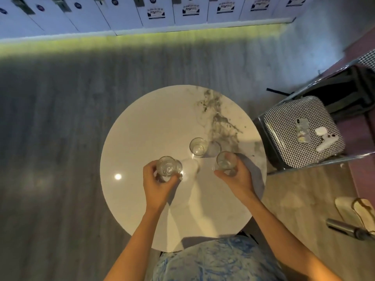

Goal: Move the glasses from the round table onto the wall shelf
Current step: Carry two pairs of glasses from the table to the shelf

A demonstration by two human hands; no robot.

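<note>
Glasses: three clear ones on the round table [142, 122] — one in each of my hands, a third glass [198, 147] standing free between and beyond them.
Around: a houndstooth chair [284, 151] just right of the table, with a phone [301, 130] on its seat; white lockers [121, 15] along the far wall.
Left hand [157, 184]: fingers curled round the left glass [167, 168].
Right hand [236, 177]: closed round the right glass [226, 162] — whether either is lifted, I cannot tell.
</note>
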